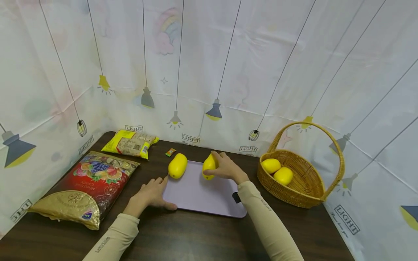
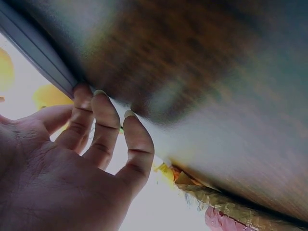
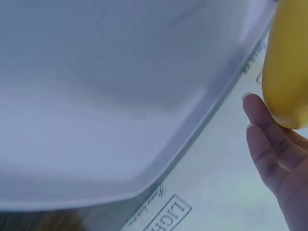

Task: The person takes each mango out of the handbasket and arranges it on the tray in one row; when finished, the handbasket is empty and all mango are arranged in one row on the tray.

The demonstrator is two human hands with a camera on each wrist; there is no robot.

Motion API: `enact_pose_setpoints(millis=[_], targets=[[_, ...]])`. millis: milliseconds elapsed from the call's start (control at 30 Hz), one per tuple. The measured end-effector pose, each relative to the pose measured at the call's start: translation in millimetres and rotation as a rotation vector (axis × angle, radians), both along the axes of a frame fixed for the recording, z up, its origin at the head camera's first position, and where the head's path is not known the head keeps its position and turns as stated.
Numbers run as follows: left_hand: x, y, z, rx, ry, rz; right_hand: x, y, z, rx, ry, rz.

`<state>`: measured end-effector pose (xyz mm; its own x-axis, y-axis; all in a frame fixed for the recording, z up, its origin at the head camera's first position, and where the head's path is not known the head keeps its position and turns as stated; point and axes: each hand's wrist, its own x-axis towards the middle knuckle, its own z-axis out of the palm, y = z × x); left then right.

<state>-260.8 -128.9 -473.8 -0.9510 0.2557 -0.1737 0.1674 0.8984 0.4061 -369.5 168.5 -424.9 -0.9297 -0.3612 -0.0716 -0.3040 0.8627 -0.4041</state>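
My right hand (image 1: 226, 167) grips a yellow mango (image 1: 209, 166) over the back part of the lilac tray (image 1: 202, 194). In the right wrist view the fingers (image 3: 263, 139) press against the rounded end of that mango (image 3: 288, 67); whether it touches the tray cannot be told. Another mango (image 1: 177, 166) lies at the tray's back left corner. Along the tray's left side rests my left hand (image 1: 151, 192), its thumb by the front left corner. The left wrist view shows its fingers (image 2: 138, 149) slightly bent, one fingertip against the tray edge (image 2: 41, 53).
A wicker basket (image 1: 295, 195) with a tall handle stands right of the tray, holding two yellow fruits (image 1: 283, 176). Left lie a large red and gold candy bag (image 1: 91, 181) and a yellow snack bag (image 1: 130, 144). One small wrapped candy (image 1: 170, 152) sits behind the tray.
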Motion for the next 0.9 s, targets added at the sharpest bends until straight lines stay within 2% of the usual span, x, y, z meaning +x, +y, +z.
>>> enact_pose_setpoints(millis=[233,633,900], targets=[[-0.4,0.0,-3.3,0.004,0.006,0.001,-0.4,-19.9,-9.7,0.014,-0.009,0.024],[-0.7,0.1,-1.3,-0.011,0.018,-0.001,-3.4,-48.1,-18.2,0.044,-0.034,0.073],[-0.7,-0.4,-4.1,-0.002,0.017,0.005,-1.1,-62.6,-17.7,0.09,-0.06,0.075]])
